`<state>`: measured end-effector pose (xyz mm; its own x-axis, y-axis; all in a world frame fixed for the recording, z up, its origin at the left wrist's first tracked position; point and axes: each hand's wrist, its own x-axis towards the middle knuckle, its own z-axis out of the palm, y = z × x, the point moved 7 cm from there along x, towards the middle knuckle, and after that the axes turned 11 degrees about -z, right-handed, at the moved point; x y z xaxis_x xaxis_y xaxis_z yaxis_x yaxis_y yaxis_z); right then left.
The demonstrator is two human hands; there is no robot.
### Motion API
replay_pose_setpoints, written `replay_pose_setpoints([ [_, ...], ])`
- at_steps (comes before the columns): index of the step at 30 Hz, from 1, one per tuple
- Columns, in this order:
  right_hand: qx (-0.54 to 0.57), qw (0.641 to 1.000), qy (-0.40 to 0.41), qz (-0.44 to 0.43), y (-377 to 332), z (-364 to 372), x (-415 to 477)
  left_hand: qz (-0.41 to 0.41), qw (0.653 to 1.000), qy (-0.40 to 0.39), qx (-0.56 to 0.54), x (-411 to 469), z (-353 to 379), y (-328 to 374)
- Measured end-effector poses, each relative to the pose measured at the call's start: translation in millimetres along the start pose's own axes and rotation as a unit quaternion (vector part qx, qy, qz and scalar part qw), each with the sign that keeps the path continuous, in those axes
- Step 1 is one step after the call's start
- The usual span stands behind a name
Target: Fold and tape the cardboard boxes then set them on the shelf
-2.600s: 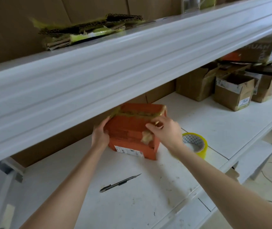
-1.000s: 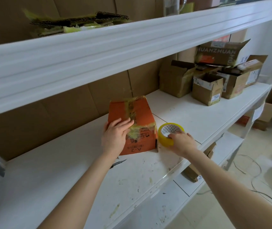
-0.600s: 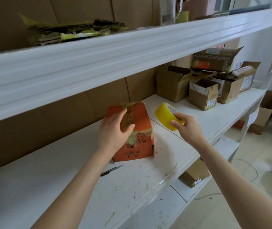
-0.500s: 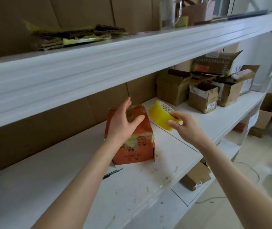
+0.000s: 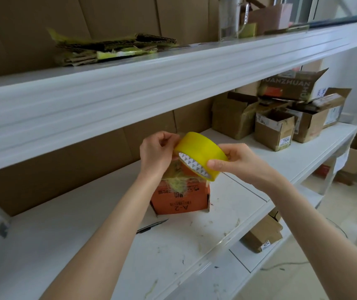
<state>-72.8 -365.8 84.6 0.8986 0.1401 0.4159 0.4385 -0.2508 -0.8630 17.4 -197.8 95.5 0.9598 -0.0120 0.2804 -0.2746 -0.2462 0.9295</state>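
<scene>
- The right hand [image 5: 238, 165] is clamped on the yellow roll of packing tape [image 5: 201, 152], thumb under and fingers over. The left hand [image 5: 155, 152] pinches at the roll's 9 o'clock edge, probably hunting for the free end.
- The orange cardboard box marked A-2 [image 5: 180, 204] sits on the white metal shelf board [image 5: 86, 234], directly below the roll, with neither hand on it.
- Risk: the tape end may split or tear into a sliver, since old yellowish tape shreds already cling to the box top.
- Risk: with no hand steadying it, the box could slide or its flaps could spring up when tape is pressed on.
- The white upper shelf beam [image 5: 130, 89] hangs close above the hands, at 12 o'clock, and limits a long pull of tape.
- A dark slim utility knife [image 5: 151, 226] lies at 7 o'clock from the box, near the left forearm.
- Brown open cardboard boxes [image 5: 273, 131] crowd the shelf at 2 o'clock, well apart.
- Flattened cardboard scraps [image 5: 112, 47] rest on the upper shelf.
</scene>
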Motion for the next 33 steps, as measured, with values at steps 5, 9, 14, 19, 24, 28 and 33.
replay_pose_setpoints([
  [5,-0.220,0.975,0.024,-0.013,-1.6,-11.7,1.9,-0.053,0.997,0.018,-0.059,-12.3,-38.4,-20.5],
  [9,-0.173,0.984,-0.023,0.045,12.1,-10.9,-10.6,-0.101,0.992,0.027,-0.068,-18.8,-63.9,-41.8],
  [14,-0.066,0.992,-0.067,0.081,25.6,-1.8,-29.3,-0.129,0.989,0.036,-0.062,-32.4,-76.4,-67.4],
  [19,-0.284,0.957,-0.041,0.046,23.6,-13.6,-25.5,-0.126,0.985,0.090,-0.076,-41.7,-97.2,-82.9],
  [24,-0.291,0.947,-0.119,0.067,30.9,-12.2,-29.5,-0.119,0.984,0.118,-0.066,-45.5,-108.7,-87.6],
  [28,-0.338,0.934,-0.093,0.070,34.1,-17.5,-26.2,-0.133,0.980,0.139,-0.059,-53.0,-108.1,-97.4],
  [33,-0.422,0.901,-0.060,0.080,37.8,-18.4,-19.8,-0.152,0.970,0.169,-0.081,-58.8,-103.0,-104.6],
])
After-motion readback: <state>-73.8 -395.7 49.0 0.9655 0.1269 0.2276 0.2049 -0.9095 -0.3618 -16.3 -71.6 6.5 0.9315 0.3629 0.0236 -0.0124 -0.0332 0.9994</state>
